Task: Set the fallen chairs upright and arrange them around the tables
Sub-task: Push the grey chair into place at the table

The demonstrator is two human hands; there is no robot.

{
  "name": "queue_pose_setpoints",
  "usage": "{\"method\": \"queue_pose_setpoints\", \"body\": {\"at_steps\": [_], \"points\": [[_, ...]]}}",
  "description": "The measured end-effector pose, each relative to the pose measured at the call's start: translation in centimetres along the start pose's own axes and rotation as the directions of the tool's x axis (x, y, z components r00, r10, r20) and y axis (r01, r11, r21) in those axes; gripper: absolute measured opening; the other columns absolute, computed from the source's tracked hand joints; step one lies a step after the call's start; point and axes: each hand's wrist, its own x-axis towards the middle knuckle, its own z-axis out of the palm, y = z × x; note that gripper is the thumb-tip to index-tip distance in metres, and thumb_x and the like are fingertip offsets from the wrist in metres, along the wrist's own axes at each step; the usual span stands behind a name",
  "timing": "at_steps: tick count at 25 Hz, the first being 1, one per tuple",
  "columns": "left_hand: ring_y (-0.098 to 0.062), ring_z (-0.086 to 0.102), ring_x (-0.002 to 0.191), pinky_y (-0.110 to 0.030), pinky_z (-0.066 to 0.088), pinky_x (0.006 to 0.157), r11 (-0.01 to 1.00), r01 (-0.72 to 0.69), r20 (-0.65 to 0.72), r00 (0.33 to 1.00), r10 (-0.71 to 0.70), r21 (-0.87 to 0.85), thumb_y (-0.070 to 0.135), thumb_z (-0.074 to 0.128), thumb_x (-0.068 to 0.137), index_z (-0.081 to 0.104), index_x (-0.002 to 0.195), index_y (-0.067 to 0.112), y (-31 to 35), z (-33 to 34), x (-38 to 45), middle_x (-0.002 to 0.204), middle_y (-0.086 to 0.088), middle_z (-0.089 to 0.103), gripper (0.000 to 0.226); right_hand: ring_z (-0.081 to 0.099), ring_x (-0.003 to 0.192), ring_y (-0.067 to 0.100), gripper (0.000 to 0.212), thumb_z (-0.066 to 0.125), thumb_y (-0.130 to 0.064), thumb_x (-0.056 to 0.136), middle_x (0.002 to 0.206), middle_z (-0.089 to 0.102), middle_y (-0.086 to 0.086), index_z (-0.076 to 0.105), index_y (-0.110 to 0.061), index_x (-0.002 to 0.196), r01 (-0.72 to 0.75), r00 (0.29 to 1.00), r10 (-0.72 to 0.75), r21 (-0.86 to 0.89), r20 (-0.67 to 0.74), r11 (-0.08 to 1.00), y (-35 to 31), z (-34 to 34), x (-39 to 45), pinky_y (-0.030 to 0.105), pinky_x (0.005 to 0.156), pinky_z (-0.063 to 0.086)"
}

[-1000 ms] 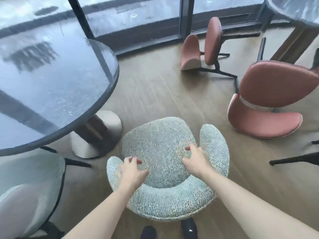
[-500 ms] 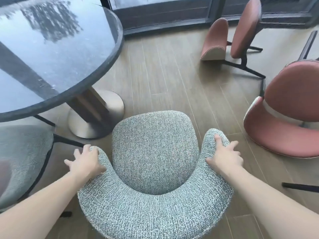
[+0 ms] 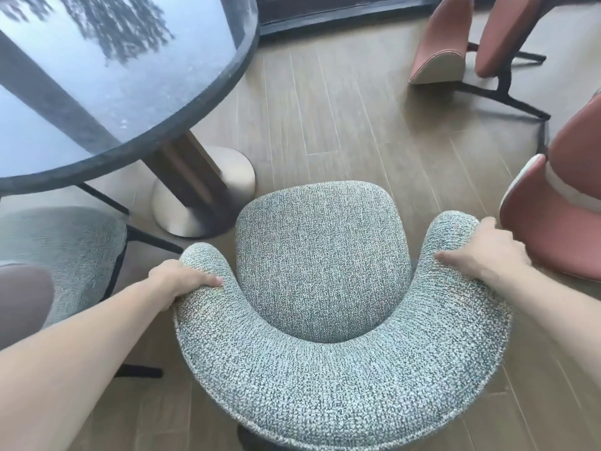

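Note:
A grey-green speckled armchair (image 3: 322, 265) stands upright right below me, its seat facing the round dark table (image 3: 107, 92) at upper left. My left hand (image 3: 182, 283) grips the end of its left arm rest. My right hand (image 3: 481, 252) grips the end of the right arm rest. A red chair (image 3: 461, 43) lies tipped over on the floor at the upper right, black legs sticking out sideways. A second red chair (image 3: 553, 229) lies on its side at the right edge, close to my right hand.
Another grey-green chair (image 3: 61, 252) stands at the left, partly under the table. The table's round metal base (image 3: 208, 193) sits just ahead of the held chair. A dark window frame (image 3: 325, 11) runs along the far wall. Wooden floor (image 3: 341, 118) spreads between the chairs.
Both hands moved from the seat and backrest out to the two arm rest ends and closed on them. The chair now sits nearer to me and the view has tilted down.

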Motion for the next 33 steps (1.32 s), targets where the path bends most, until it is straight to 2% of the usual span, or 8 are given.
{"method": "queue_pose_setpoints", "body": {"at_steps": [5, 15, 17, 19, 22, 25, 29, 33], "points": [[-0.032, 0.058, 0.12, -0.034, 0.048, 0.095, 0.996, -0.081, -0.023, 0.996, 0.081, 0.032, 0.05, 0.093, 0.057, 0.056, 0.132, 0.0, -1.2, -1.5, 1.2, 0.133, -0.016, 0.06, 0.097, 0.055, 0.119, 0.046, 0.104, 0.084, -0.057, 0.064, 0.127, 0.056, 0.029, 0.033, 0.002, 0.133, 0.032, 0.999, -0.03, -0.045, 0.028, 0.998, -0.8, -0.1, -1.7, 0.047, 0.092, 0.047], [-0.036, 0.06, 0.113, -0.039, 0.056, 0.087, 0.986, -0.093, -0.031, 0.995, 0.098, 0.138, 0.051, 0.09, 0.062, 0.058, 0.127, -0.003, -8.1, -9.8, 7.9, 0.127, -0.018, 0.06, 0.091, 0.058, 0.118, 0.04, 0.107, 0.078, -0.057, 0.071, 0.126, 0.06, 0.024, 0.025, 0.007, 0.139, 0.133, 0.989, -0.132, -0.016, 0.063, 0.991, -9.3, 3.8, -8.3, 0.041, 0.091, 0.047], [-0.035, 0.066, 0.091, -0.033, 0.058, 0.067, 0.984, -0.07, -0.03, 0.997, 0.076, 0.165, 0.052, 0.089, 0.063, 0.061, 0.112, -0.003, -9.7, -12.1, 9.3, 0.105, -0.017, 0.066, 0.079, 0.058, 0.119, 0.039, 0.106, 0.076, -0.057, 0.072, 0.128, 0.059, 0.023, 0.023, 0.006, 0.139, 0.142, 0.987, -0.14, -0.026, 0.083, 0.989, -11.8, 4.8, -10.0, 0.04, 0.092, 0.047], [-0.028, 0.062, 0.064, -0.025, 0.045, 0.045, 0.969, -0.057, -0.046, 0.996, 0.07, 0.24, 0.057, 0.085, 0.064, 0.061, 0.094, -0.002, -10.9, -14.5, 10.3, 0.078, -0.011, 0.062, 0.07, 0.057, 0.12, 0.038, 0.104, 0.075, -0.056, 0.074, 0.129, 0.059, 0.021, 0.022, 0.006, 0.139, 0.131, 0.987, -0.127, -0.036, 0.103, 0.991, -14.1, 5.8, -11.9, 0.039, 0.093, 0.047], [-0.027, 0.064, 0.067, -0.027, 0.046, 0.052, 0.947, -0.052, -0.078, 0.994, 0.081, 0.318, 0.064, 0.081, 0.065, 0.065, 0.086, 0.0, -13.1, -17.7, 11.9, 0.078, -0.01, 0.066, 0.07, 0.056, 0.122, 0.037, 0.099, 0.075, -0.052, 0.077, 0.132, 0.058, 0.02, 0.022, 0.005, 0.138, 0.146, 0.982, -0.142, -0.026, 0.127, 0.989, -17.8, 6.5, -14.4, 0.039, 0.094, 0.047], [-0.034, 0.067, 0.092, -0.036, 0.055, 0.079, 0.947, -0.031, -0.074, 0.996, 0.058, 0.32, 0.059, 0.085, 0.064, 0.067, 0.106, -0.003, -16.3, -19.6, 13.6, 0.106, -0.016, 0.07, 0.077, 0.055, 0.123, 0.037, 0.095, 0.075, -0.049, 0.079, 0.132, 0.058, 0.019, 0.023, 0.005, 0.139, 0.159, 0.982, -0.154, -0.039, 0.111, 0.987, -20.7, 7.4, -16.3, 0.039, 0.092, 0.047], [-0.032, 0.063, 0.113, -0.036, 0.05, 0.094, 0.932, -0.047, -0.138, 0.985, 0.103, 0.359, 0.059, 0.081, 0.07, 0.061, 0.128, 0.0, -19.9, -21.3, 14.1, 0.128, -0.016, 0.066, 0.086, 0.056, 0.123, 0.035, 0.098, 0.075, -0.052, 0.078, 0.133, 0.058, 0.018, 0.024, 0.004, 0.14, 0.187, 0.977, -0.177, -0.08, 0.115, 0.979, -24.2, 8.0, -18.4, 0.039, 0.092, 0.046], [-0.029, 0.066, 0.103, -0.035, 0.053, 0.08, 0.815, -0.213, -0.228, 0.895, 0.384, 0.54, 0.058, 0.065, 0.086, 0.066, 0.113, 0.004, -21.1, -21.2, 12.5, 0.113, -0.012, 0.071, 0.061, 0.04, 0.134, 0.041, 0.097, 0.061, -0.049, 0.088, 0.149, 0.032, 0.028, 0.008, 0.003, 0.151, 0.192, 0.979, -0.167, -0.27, 0.114, 0.944, -25.2, 7.7, -21.9, 0.049, 0.102, 0.041]]}}
